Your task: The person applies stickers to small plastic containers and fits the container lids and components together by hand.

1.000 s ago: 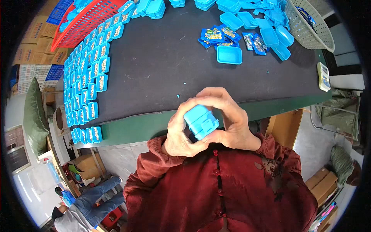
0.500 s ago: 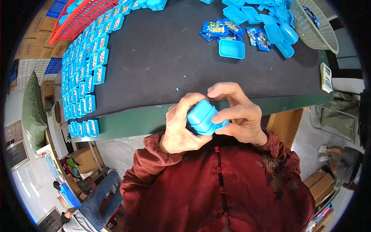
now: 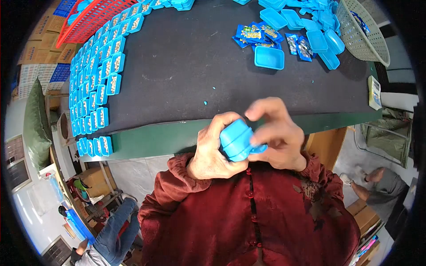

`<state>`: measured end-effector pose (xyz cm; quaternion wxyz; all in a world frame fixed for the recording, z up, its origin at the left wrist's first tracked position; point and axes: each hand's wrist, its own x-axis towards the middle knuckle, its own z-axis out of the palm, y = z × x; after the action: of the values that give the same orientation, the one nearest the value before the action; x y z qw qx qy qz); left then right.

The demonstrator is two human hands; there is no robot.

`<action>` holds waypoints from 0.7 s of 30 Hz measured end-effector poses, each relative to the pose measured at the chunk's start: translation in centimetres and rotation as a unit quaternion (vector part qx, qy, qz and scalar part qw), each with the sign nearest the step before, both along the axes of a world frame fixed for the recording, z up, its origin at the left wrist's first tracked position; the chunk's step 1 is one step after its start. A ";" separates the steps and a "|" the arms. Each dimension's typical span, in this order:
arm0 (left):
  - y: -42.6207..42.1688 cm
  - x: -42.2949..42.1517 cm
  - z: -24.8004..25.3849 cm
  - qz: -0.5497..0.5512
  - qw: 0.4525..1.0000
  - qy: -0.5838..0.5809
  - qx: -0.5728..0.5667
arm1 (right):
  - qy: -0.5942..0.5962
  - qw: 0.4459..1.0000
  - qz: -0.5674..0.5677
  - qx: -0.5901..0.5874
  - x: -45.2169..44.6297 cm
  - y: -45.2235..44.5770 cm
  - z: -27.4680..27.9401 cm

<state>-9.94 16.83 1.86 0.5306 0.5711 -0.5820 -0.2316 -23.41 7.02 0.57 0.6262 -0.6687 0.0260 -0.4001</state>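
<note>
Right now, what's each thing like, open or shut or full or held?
Blue box: held up, looks closed.
Left hand: wrapped around the box.
Right hand: fingers bent by the box, blurred; grip unclear.
Lone blue tray: open, looks empty.
Filled blue tubs: open, pale pieces inside.
Blue packets: piled up; can't tell if sealed.
Red basket: open-topped, blue things inside.

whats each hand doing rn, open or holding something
Left hand: closed around a blue box.
Right hand: blurred, fingers parted beside the box; whether it grips cannot be told.
</note>
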 end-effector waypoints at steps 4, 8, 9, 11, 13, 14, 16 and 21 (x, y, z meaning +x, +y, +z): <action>-0.5 -0.3 0.4 0.024 0.998 -0.047 -0.031 | -0.004 0.992 0.032 0.125 1.5 2.2 -1.1; -0.8 -0.9 0.5 0.048 0.993 -0.092 -0.060 | 0.025 0.960 0.130 0.246 1.0 3.5 -0.8; -0.7 -1.1 0.5 0.049 0.991 -0.100 -0.071 | 0.019 0.960 0.136 0.245 1.0 3.5 -0.7; -0.7 -1.4 0.5 0.052 0.988 -0.115 -0.093 | 0.008 0.958 0.147 0.246 0.7 3.6 -0.4; -0.8 -1.4 0.3 0.041 0.989 -0.113 -0.089 | 0.012 0.948 0.144 0.283 0.3 3.8 -0.1; -0.9 -1.3 0.2 0.033 0.989 -0.115 -0.084 | 0.016 0.936 0.145 0.319 0.2 3.9 0.0; -0.7 -1.1 0.0 0.017 0.990 -0.117 -0.071 | 0.022 0.907 0.146 0.393 0.1 4.2 0.2; -0.6 -0.9 0.4 0.019 0.977 -0.206 -0.043 | 0.033 0.879 0.164 0.446 -0.2 4.0 0.7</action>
<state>-10.88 16.18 2.29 0.4280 0.5942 -0.6770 -0.0736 -23.62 11.00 1.26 0.9135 -0.3267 0.1122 -0.2150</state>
